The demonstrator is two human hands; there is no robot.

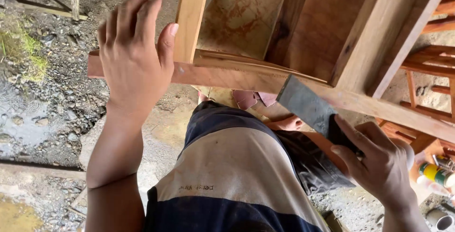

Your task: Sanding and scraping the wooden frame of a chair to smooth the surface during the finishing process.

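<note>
My left hand [135,57] lies flat with fingers spread on the end of a reddish wooden rail [222,76] of a furniture frame, next to an upright pale wooden leg [191,16]. My right hand [379,163] grips a flat grey metal scraper blade [305,106], whose far edge rests against the rail's lower edge near the middle. A wide wooden panel [327,28] and a second upright post [379,33] rise behind the rail.
Wet gravel ground with a puddle [23,123] and grass [23,52] lies at left. More reddish wooden frames [433,66] stand at right. A yellow-and-green can [438,174] and another tin [443,221] sit low right. Sandpaper scraps [251,98] lie by my foot.
</note>
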